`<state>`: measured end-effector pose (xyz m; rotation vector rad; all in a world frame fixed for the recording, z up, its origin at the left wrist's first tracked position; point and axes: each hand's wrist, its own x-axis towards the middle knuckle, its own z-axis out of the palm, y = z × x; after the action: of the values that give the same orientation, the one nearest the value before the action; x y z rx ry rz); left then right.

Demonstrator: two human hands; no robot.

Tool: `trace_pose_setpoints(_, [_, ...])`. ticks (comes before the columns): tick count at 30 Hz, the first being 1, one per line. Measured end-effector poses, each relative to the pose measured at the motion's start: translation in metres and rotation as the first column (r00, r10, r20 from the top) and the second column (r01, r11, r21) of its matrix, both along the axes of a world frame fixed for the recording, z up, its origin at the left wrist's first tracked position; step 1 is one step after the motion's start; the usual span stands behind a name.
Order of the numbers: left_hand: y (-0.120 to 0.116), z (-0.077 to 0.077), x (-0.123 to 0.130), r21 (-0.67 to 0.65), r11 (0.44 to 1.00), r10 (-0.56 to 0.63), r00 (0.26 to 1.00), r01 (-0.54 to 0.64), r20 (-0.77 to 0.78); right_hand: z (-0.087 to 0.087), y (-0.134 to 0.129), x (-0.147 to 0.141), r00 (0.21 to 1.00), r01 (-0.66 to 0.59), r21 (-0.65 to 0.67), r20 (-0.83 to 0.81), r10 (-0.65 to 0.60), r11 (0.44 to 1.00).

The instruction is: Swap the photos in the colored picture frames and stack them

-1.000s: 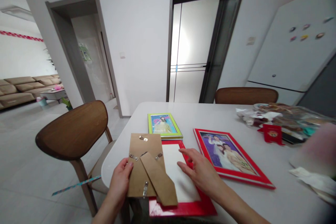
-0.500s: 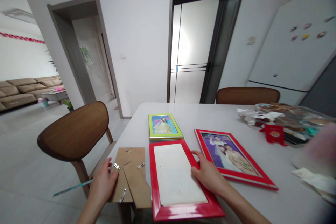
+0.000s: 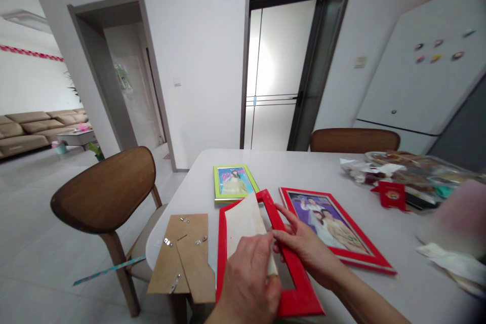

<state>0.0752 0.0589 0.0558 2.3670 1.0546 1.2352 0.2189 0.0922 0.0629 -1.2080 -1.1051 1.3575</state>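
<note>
My right hand (image 3: pixel 304 245) grips the right side of a red picture frame (image 3: pixel 222 243), its near end toward me at the table's edge. In front of me, my left hand (image 3: pixel 250 281) pinches the white sheet (image 3: pixel 243 217) that lies inside the frame. The sheet is bent up along its right side, and a gap shows between it and the frame. What is under the sheet is mostly hidden. Left of the frame lies a brown backing board (image 3: pixel 163 263) with metal clips and a stand flap (image 3: pixel 195 273).
A green-framed photo (image 3: pixel 233 182) lies beyond the red frame, and a second red-framed photo (image 3: pixel 326 223) to its right. Plastic-wrapped items (image 3: pixel 413 167), a red card (image 3: pixel 392 195) and crumpled tissue (image 3: pixel 451 266) sit on the right. A wooden chair (image 3: pixel 110 192) and patterned strip (image 3: pixel 110 270) are on the left.
My left hand has moved right, from the backing board to the white sheet, and lifted its right side. My right hand still holds the frame, which is slightly tilted up.
</note>
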Motion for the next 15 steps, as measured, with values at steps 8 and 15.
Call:
trace_pose_setpoints(8, [0.016,-0.018,-0.093,-0.472,0.800,0.532,0.800,-0.369,0.276,-0.041,0.019,0.030,0.557,0.057,0.208,0.805,-0.204,0.976])
trace_pose_setpoints(15, [0.012,-0.055,-0.122,-0.490,0.732,0.553,0.833,-0.474,0.021,-0.056,0.017,0.028,0.303,-0.085,0.225,0.934,-0.190,0.971])
